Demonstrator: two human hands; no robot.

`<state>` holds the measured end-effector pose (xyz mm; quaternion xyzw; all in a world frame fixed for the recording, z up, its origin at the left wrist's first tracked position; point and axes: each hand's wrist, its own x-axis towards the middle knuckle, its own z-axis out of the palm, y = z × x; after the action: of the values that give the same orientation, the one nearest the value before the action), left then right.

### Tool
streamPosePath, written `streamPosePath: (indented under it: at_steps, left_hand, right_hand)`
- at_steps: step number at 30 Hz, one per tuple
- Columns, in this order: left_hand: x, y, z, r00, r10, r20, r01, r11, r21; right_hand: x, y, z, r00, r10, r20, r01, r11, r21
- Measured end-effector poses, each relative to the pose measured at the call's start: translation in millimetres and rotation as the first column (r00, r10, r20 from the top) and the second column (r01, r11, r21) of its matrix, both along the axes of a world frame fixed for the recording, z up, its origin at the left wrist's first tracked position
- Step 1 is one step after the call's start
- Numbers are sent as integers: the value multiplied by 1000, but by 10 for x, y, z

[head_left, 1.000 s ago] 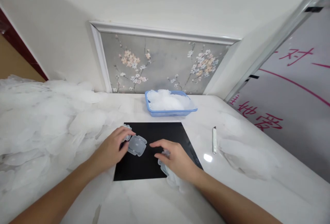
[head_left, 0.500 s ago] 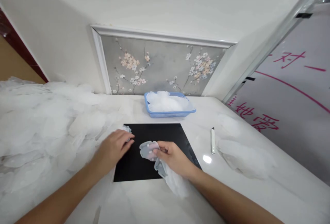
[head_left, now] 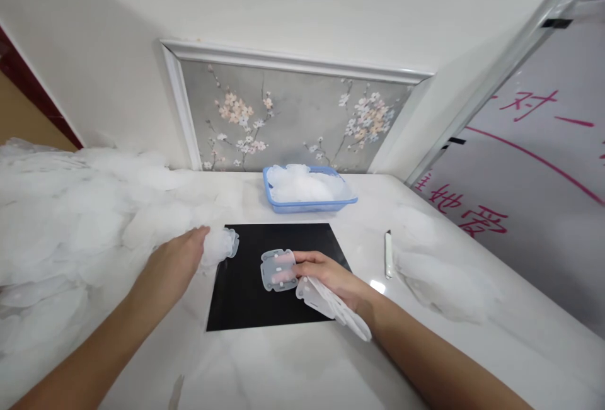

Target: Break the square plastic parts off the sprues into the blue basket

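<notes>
My right hand (head_left: 331, 274) is closed on a fanned stack of thin translucent plastic pieces (head_left: 333, 306). One piece (head_left: 276, 271), squarish with scalloped edges and small holes, sticks out to the left from its fingertips, above a black mat (head_left: 255, 309). At the mat's upper left corner lies another bunch of translucent plastic pieces (head_left: 227, 243), partly on the white table. My left hand (head_left: 179, 259) is just left of this bunch, back turned up and fingers close together. Its thumb and gripping side are hidden, so whether it pinches a piece does not show.
Heaps of white translucent pieces (head_left: 75, 208) cover the table's left side. Behind the mat stands a blue basket (head_left: 312, 207) filled with similar pieces, near the wall. To the right lie a white-handled cutter (head_left: 388, 256) and a cloudy plastic bag or pile (head_left: 439, 287).
My left hand has moved left off the mat's corner, uncovering the bunch there. My right hand has turned and shifted slightly right, so the held pieces fan out and the front one faces me.
</notes>
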<state>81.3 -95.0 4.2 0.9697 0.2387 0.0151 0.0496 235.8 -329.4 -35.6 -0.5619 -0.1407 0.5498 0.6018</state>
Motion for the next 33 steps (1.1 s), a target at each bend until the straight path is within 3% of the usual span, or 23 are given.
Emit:
streamPosePath:
  at_steps: [4,7,10,13,16,18,19,20,21,23,25,27,29,33]
  left_hand:
    - [47,-196,-95,994,-106,28,104,991,88]
    - [40,-180,-198,995,-98,-31,102,976,190]
    - [5,-90,-171,985,-65,-157,77,994,72]
    - [-23,-65,-19,965,0,-262,6,1000,21]
    - [-21,-140,124,993,62,-102,-65,997,-29]
    - [-5,-217,146,996,52,66,-36,974,-222]
    - [6,-257,126,993,37,115,8,931,-364]
    - [19,-296,89,990,26,139,51,852,-522]
    - [33,-333,35,989,30,145,77,730,-679]
    - [65,-398,-94,988,97,122,74,398,-914]
    - [95,-449,-213,977,204,62,50,64,-997]
    - [120,-481,-282,961,276,3,48,-157,-986]
    - [136,-492,-298,954,298,-33,52,-271,-961]
    - [150,-475,-266,958,276,-80,29,-369,-929]
  right_hand:
    - [-3,0,4,1000,6,-3,-6,1000,16]
    - [-12,-2,9,1000,8,-5,-8,1000,20]
    - [-17,-2,5,1000,5,-10,-4,1000,20]
    - [-16,-1,-4,1000,-9,-21,9,1000,20]
    - [-10,-1,-6,1000,-5,-23,6,1000,18]
    - [-8,0,-2,1000,-7,-22,7,1000,15]
    - [-8,0,-1,1000,-5,-19,6,1000,14]
    - [-10,0,-1,1000,-2,-12,2,1000,15]
    - [-13,1,-3,1000,4,-1,-4,1000,20]
    - [-21,3,-14,999,11,30,-12,999,44]
    - [-24,7,-35,998,-19,65,15,997,73]
    - [-16,11,-62,988,-104,111,94,991,96]
    - [4,14,-89,959,-210,189,191,975,111]
    - [26,6,-118,871,-288,397,261,958,124]
